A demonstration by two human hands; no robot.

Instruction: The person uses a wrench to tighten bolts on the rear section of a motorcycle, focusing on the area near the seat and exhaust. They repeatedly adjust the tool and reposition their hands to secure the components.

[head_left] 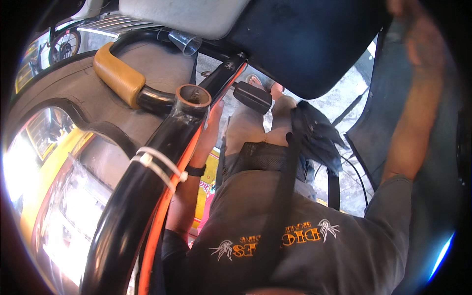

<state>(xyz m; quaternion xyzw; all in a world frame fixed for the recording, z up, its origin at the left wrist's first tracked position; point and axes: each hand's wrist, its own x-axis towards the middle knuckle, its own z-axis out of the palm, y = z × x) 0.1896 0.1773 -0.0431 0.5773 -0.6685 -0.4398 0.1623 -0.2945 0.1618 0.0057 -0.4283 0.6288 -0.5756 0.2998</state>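
A thick black tube (118, 211) runs diagonally through the view, with an orange strip (160, 221) along its right side and white cable ties (157, 164) around both. Near its upper part is a rusty open tube end (193, 97). My left hand (214, 125) is up against the far side of this tube; a dark band circles that wrist, and most fingers are hidden. My right arm reaches up at the far right, and my right hand (415, 29) is beside a large black padded panel (309, 44). Blur hides its fingers and anything in them.
A tan padded grip (118, 76) on a curved black bar stands at the left. Behind it a clear plastic cup (185, 43) leans by the frame. A dark block (252, 97) hangs above my legs. Black cloth (317, 135) lies beside my knee; a dark panel (383, 118) borders the right.
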